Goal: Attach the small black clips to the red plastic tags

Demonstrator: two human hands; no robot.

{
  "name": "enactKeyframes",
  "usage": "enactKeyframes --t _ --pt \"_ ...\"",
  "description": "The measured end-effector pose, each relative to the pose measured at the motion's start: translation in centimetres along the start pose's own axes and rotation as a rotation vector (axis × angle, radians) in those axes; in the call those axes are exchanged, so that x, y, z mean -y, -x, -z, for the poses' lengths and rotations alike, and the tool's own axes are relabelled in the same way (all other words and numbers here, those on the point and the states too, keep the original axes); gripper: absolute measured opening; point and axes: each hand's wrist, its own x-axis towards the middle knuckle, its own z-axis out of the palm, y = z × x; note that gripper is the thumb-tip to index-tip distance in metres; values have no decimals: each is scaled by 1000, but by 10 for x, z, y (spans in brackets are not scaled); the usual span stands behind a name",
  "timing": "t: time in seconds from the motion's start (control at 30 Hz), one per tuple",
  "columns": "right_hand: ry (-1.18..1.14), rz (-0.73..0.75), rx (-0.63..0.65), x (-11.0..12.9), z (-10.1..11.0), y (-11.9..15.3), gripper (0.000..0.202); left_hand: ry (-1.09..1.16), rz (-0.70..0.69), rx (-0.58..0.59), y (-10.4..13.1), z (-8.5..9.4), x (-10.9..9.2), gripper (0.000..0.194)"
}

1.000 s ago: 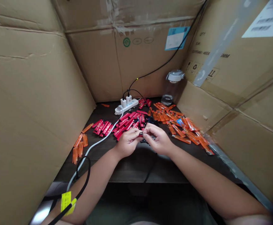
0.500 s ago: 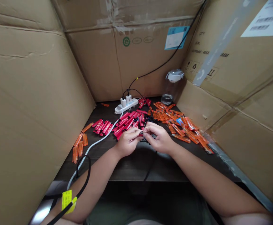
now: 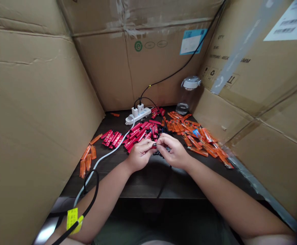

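Observation:
In the middle, my left hand (image 3: pixel 140 153) is closed around a red lighter (image 3: pixel 154 145), of which only a small red-and-black end shows between finger and thumb. My right hand (image 3: pixel 172 151) meets it from the other side, finger and thumb pinched at that same end. Just beyond my hands lies a heap of red lighters (image 3: pixel 138 133) with black ends. Small black parts (image 3: pixel 159 152) lie partly hidden beneath and behind my fingers.
Orange see-through lighters (image 3: pixel 201 136) spread on the right, several more (image 3: pixel 88 157) at the left. Behind stand a white power strip (image 3: pixel 143 115) with plugs and a clear bottle (image 3: pixel 185 98). A pale cable (image 3: pixel 105 154) crosses the dark table (image 3: pixel 138 185). Cardboard walls (image 3: pixel 99 68) enclose it.
The view has shifted very slightly. Both hands keep the same pinch at the lighter's end, with hardly any visible movement.

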Motion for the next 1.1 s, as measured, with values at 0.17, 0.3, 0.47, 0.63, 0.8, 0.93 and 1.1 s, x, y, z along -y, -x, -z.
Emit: enactKeyframes --t 0.17,0.3,0.47,0.63,0.8,0.93,1.1 --pt "7 11 -24 0 0 0 12 -5 -31 -15 0 -1 0 18" --pt "-3 9 -6 1 2 -1 11 11 -20 -13 -1 -1 -1 18" --pt "-21 -6 -10 3 2 -1 12 27 -16 -14 -1 -1 -1 16" --pt "-14 -12 -2 2 3 -1 10 9 -23 7 0 -1 0 14" --pt "-7 -11 -6 2 4 -2 11 3 -38 38 -1 0 1 12" --pt "-4 -14 4 4 5 -3 11 15 -16 48 0 0 0 12" --pt "-39 -111 -4 6 5 -2 12 33 -6 58 0 0 -1 12"
